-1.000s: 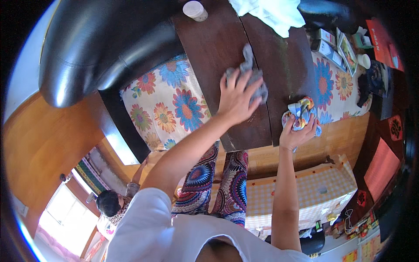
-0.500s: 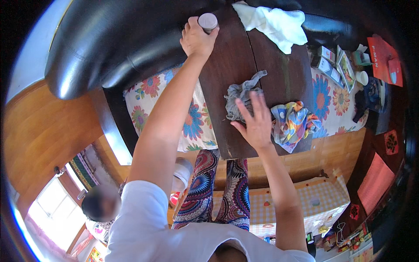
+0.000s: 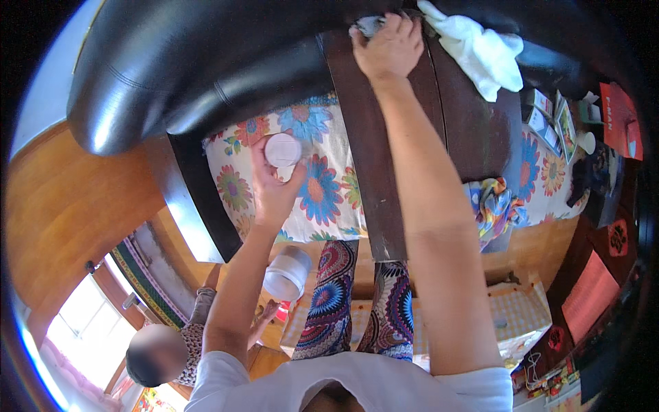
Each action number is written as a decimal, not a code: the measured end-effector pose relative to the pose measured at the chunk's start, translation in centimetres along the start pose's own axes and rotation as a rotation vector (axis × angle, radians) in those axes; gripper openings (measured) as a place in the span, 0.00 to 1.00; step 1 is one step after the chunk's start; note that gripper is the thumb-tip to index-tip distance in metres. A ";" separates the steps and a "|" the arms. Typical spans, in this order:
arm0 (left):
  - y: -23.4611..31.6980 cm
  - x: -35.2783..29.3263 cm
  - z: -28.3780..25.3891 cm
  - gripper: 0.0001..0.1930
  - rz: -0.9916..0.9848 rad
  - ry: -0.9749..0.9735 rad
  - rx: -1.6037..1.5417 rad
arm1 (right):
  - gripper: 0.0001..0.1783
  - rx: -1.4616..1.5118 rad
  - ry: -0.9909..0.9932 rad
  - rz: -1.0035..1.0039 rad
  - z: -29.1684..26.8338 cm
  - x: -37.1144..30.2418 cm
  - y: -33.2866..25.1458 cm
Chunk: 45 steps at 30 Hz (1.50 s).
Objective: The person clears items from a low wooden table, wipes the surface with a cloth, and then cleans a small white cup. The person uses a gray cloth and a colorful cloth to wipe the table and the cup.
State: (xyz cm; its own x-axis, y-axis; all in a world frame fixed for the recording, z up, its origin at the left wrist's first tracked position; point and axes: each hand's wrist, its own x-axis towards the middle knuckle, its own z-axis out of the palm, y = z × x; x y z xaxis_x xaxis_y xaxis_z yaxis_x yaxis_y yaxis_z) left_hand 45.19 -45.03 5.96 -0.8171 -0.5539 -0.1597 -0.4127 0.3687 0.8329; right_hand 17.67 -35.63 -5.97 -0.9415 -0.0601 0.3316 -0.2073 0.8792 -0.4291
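Observation:
My left hand [image 3: 274,196] is closed around a small round container with a pale pinkish lid [image 3: 283,150], held above the flower-patterned cover [image 3: 322,189]. Farther off, my right hand [image 3: 391,53] presses a crumpled grey cloth [image 3: 371,26] at the far end of the dark wooden tabletop [image 3: 374,185]. Most of that cloth lies under my fingers. To its right a white cloth [image 3: 480,51] drapes over the table's far edge. Partly behind my right forearm is a bunched multicoloured cloth [image 3: 493,206].
A black leather sofa [image 3: 199,62] runs along the far side. Boxes [image 3: 541,120] and a paper cup [image 3: 585,142] stand on the right. Near my legs is a white bucket [image 3: 288,273]. Another person [image 3: 195,323] is at the lower left, arms reaching toward the bucket.
My left hand has brought the container nearer, from the far table end to above the flowered cover. The grey cloth has gone to the far end under my right hand.

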 end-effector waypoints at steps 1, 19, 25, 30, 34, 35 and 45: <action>-0.2 -1.0 -0.3 0.33 -0.032 0.028 0.011 | 0.36 0.002 -0.103 -0.060 -0.2 -1.7 -1.6; -4.7 -10.3 -2.0 0.31 -0.294 0.031 -0.322 | 0.28 -0.071 -0.127 -0.047 -0.1 -5.8 -6.2; -2.6 -9.8 -1.7 0.31 -0.196 -0.062 -0.234 | 0.24 0.156 -0.356 -0.504 -4.3 -8.0 -2.7; -3.8 -10.3 -2.0 0.31 -0.203 -0.048 -0.249 | 0.25 -0.250 0.078 -0.165 -0.8 1.4 5.9; -4.0 -10.9 -0.5 0.31 -0.243 -0.023 -0.324 | 0.28 -0.161 -0.277 0.072 -4.0 1.6 -2.0; -3.5 -10.7 0.1 0.31 -0.234 -0.028 -0.346 | 0.26 -0.218 -0.234 -0.087 -3.5 0.0 -2.1; -3.0 -10.5 -0.3 0.30 -0.220 -0.128 -0.261 | 0.17 0.190 -0.255 -0.211 -9.4 -5.7 6.3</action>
State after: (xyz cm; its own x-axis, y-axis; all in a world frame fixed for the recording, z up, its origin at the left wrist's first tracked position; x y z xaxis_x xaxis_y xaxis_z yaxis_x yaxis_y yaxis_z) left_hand 55.11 -40.53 5.33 -0.7709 -0.4945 -0.4014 -0.4809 0.0388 0.8759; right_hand 24.19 -25.28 -2.66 -0.9037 -0.3671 0.2203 -0.4269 0.7327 -0.5300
